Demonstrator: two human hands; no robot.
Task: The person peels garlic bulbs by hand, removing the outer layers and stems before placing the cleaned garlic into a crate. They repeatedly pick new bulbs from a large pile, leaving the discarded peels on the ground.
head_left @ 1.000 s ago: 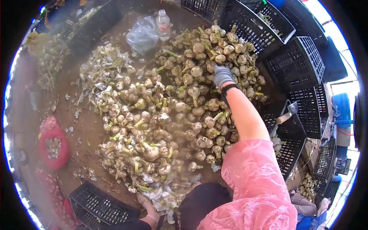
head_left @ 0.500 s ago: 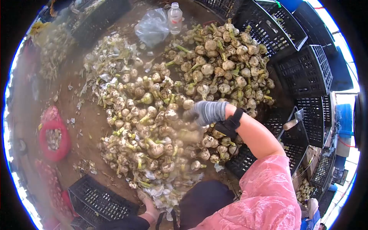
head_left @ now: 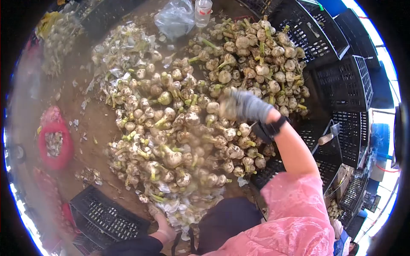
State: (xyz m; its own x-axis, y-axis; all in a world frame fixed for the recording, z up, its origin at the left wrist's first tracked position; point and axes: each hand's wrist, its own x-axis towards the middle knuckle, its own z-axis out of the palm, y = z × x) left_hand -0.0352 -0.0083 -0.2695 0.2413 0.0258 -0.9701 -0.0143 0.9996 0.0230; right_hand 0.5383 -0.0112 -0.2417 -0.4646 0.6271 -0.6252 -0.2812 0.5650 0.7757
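Observation:
My right hand (head_left: 245,106), in a grey knitted glove with a dark band at the wrist, is over the near edge of a heap of garlic bulbs (head_left: 267,64). Motion smears its fingers, which look brownish and dirty at the tips, so I cannot make out whether they hold a bulb. Just below the hand, more garlic bulbs (head_left: 173,158) with short green-white stems lie in a broad pile on the brown ground. My left hand does not show.
Black plastic crates (head_left: 341,81) line the right side, and a wooden-handled tool (head_left: 326,138) rests on one. Another crate (head_left: 109,217) sits lower left. Peeled skins (head_left: 124,51), a plastic bag (head_left: 174,19), a bottle (head_left: 203,13) and a pink-rimmed net bag (head_left: 55,143) lie around.
My right hand has moved right and slightly up, away from the middle of the near pile toward the far heap. The view has shifted a little.

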